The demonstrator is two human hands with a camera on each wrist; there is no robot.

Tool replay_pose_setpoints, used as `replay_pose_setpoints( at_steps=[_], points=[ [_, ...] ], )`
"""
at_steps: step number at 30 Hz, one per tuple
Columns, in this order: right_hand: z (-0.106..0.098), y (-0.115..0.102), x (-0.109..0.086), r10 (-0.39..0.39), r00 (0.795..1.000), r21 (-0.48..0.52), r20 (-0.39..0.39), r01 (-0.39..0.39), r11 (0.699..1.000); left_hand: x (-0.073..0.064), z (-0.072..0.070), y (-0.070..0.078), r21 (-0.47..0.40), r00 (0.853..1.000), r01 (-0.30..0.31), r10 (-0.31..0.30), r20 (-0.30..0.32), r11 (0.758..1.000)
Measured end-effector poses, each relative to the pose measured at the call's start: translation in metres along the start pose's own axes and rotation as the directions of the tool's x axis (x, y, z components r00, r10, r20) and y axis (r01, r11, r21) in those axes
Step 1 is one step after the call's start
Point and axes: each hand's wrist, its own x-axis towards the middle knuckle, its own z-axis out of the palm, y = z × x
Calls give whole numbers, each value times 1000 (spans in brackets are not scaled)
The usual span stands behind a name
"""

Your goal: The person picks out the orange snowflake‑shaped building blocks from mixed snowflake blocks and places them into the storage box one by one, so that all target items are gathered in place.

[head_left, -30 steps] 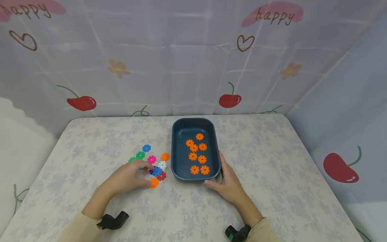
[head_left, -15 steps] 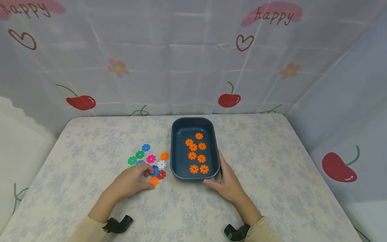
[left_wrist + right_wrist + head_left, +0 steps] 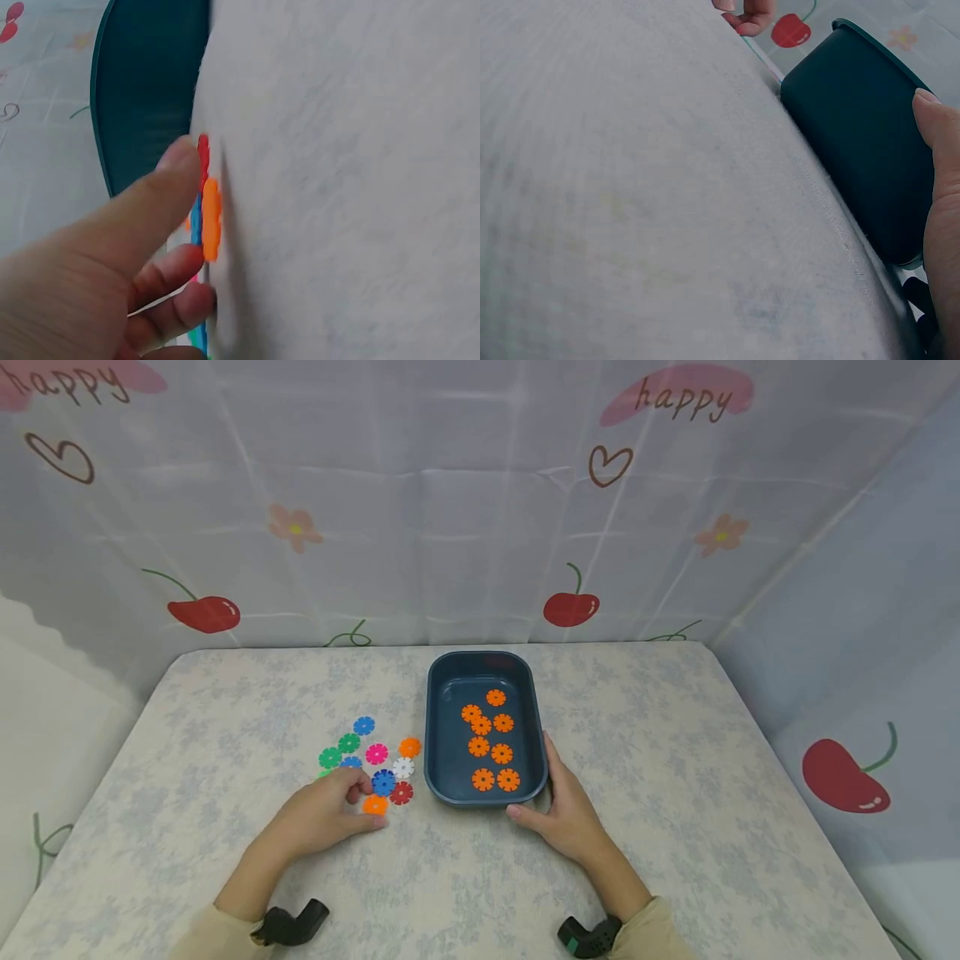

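My left hand (image 3: 321, 814) is low over a loose group of notched plastic discs, thumb and index finger spread around an orange disc (image 3: 375, 805). In the left wrist view the orange disc (image 3: 212, 219) stands out from the others, the index fingertip at its lower end. A blue disc (image 3: 383, 782) and a red disc (image 3: 401, 792) lie just beyond. My right hand (image 3: 570, 822) grips the dark blue tray (image 3: 434, 727) at its near right corner, thumb on the near rim and fingers along the right side. Several orange discs (image 3: 502, 753) lie in the tray.
Green discs (image 3: 330, 757), a pink disc (image 3: 377, 754), a white disc (image 3: 403, 767) and another orange disc (image 3: 410, 747) lie between my left hand and the tray's left wall. A patterned cloth covers the table (image 3: 675, 760). A printed curtain (image 3: 465, 527) hangs behind it.
The orange disc by my left hand has shifted slightly left, away from the blue and red ones. My left index finger has drawn back from the blue disc. The right hand and tray stay put.
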Motion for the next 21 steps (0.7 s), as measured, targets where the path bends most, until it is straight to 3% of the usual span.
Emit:
replay_pose_setpoints(
  at_steps=[5,14,21],
  points=[
    [0,1,0,0,1000,6,-4,0,1000,-1,3,3,26,999,-33,34,-22,999],
    [1,0,0,15,1000,10,-5,-15,1000,-2,4,4,9,997,-78,79,-8,997],
    [-7,-31,-2,20,1000,19,3,-20,1000,0,7,-2,-16,994,-111,111,-3,994]
  ],
)
